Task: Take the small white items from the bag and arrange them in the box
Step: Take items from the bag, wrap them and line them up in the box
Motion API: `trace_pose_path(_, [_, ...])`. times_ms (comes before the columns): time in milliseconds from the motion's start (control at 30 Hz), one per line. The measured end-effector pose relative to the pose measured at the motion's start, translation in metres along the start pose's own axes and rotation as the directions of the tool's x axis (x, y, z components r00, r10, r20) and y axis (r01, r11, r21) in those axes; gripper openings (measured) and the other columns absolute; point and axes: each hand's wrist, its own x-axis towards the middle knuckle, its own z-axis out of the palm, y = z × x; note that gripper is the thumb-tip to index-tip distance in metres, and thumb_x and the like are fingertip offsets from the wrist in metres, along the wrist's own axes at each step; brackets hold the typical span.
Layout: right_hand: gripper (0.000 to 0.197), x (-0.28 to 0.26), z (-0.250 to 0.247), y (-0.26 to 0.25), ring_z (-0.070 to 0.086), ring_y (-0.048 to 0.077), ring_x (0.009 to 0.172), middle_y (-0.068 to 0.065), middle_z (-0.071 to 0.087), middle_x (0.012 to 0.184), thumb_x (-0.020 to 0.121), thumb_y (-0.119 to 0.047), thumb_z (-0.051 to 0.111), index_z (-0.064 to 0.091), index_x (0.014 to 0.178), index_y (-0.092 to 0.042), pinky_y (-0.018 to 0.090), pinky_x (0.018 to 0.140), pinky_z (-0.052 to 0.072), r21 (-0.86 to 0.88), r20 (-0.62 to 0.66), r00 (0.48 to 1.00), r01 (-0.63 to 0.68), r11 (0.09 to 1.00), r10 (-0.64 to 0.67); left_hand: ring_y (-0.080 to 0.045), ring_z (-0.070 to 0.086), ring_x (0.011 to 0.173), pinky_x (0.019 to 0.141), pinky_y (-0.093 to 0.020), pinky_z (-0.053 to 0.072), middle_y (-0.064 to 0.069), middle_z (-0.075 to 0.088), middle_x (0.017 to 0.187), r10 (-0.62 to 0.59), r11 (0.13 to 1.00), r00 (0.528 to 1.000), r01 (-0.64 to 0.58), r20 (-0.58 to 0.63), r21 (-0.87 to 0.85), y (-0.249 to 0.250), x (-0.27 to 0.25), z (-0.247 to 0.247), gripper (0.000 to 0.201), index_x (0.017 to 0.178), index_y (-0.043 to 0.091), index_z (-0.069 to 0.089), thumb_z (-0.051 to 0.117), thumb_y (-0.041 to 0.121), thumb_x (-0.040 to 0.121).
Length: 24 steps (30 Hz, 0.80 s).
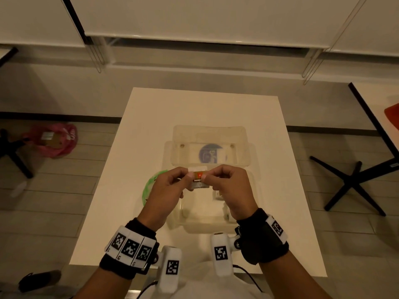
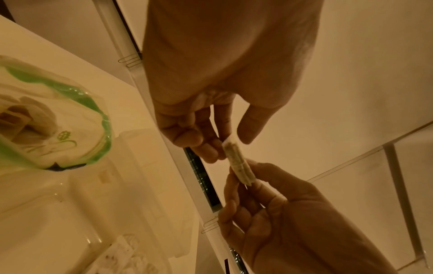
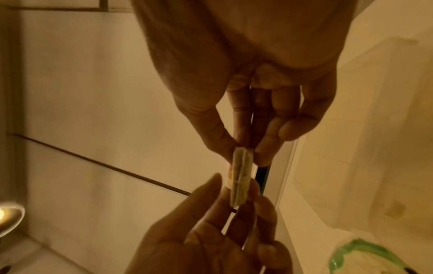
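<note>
- Holding one small white item (image 1: 199, 177) w/ both hands, above the near half of the clear box (image 1: 243, 139); it's a flat sachet w/ an orange-red patch on its face.
- Left hand (image 1: 165, 192): thumb + forefinger pinch the sachet's left edge. Right hand (image 1: 230, 186): thumb + forefinger pinch the right edge. Both grips closed on the same item, other fingers loosely curled.
- Key relation: the sachet sits between our two grips, face up toward the head cam, its width running left-right from one pinch to the other. Wrist views show it edge-on, thin, w/ fingertips (image 2: 206, 152) on either side.
- Box lies directly below + just beyond the hands, lid hinged open on the far side. At least one white item (image 1: 219, 194) seems to lie inside already, under our right hand; count unclear.
- Bag (image 1: 151, 186), clear w/ green trim, sits on the table (image 1: 205, 108) just left of the box, partly hidden by our left hand, mouth open, more sachets inside per left wrist view.
- Our guess: the drop is straight down; either hand is equally near, so one lets go and the other lowers it flat.
</note>
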Motion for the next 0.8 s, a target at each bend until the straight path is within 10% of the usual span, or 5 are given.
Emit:
trace_pose_path(233, [0.019, -0.007, 0.004, 0.001, 0.071, 0.021, 0.074, 0.015, 0.074, 0.087, 0.076, -0.008, 0.083, 0.069, 0.087, -0.001, 0.024, 0.065, 0.052, 0.036, 0.137, 0.990, 0.014, 0.999, -0.019, -0.013, 0.064, 0.074, 0.070, -0.022, 0.049, -0.007, 0.073, 0.080, 0.128, 0.991, 0.987, -0.131, -0.100, -0.025, 0.004, 0.003, 0.003, 0.013, 0.090, 0.011, 0.074, 0.066, 0.019, 0.095])
trace_pose_path(433, [0.026, -0.010, 0.004, 0.006, 0.067, 0.020, 0.076, 0.010, 0.067, 0.084, 0.074, 0.014, 0.071, 0.056, 0.080, -0.006, 0.026, 0.067, 0.050, 0.069, 0.119, 0.989, 0.085, 0.994, -0.093, -0.005, 0.060, 0.068, 0.060, -0.015, 0.043, 0.000, 0.072, 0.079, 0.011, 0.980, 0.988, -0.041, -0.156, -0.194, 0.011, 0.006, 0.008, 0.014, 0.085, 0.008, 0.074, 0.064, 0.012, 0.094])
trace_pose_path(600, [0.036, -0.011, 0.001, -0.003, 0.070, 0.035, 0.087, 0.011, 0.073, 0.097, 0.079, -0.015, 0.076, 0.061, 0.112, -0.008, 0.035, 0.070, 0.050, 0.124, 0.246, 0.969, -0.011, 0.992, -0.020, -0.003, 0.060, 0.062, 0.061, -0.010, 0.044, -0.002, 0.071, 0.077, 0.073, 0.987, 0.989, -0.090, -0.128, -0.135, 0.013, 0.006, 0.006, 0.013, 0.092, 0.001, 0.074, 0.066, 0.012, 0.094])
trace_pose_path(800, [0.013, -0.011, 0.002, -0.002, 0.068, 0.024, 0.077, 0.011, 0.074, 0.089, 0.088, -0.008, 0.071, 0.070, 0.100, -0.005, 0.032, 0.068, 0.049, 0.043, 0.243, 0.968, 0.058, 0.997, -0.066, -0.017, 0.067, 0.077, 0.075, -0.026, 0.054, -0.008, 0.074, 0.082, 0.125, 0.989, 0.986, -0.133, -0.115, -0.067, 0.014, 0.005, 0.006, 0.013, 0.091, 0.007, 0.076, 0.069, 0.018, 0.092])
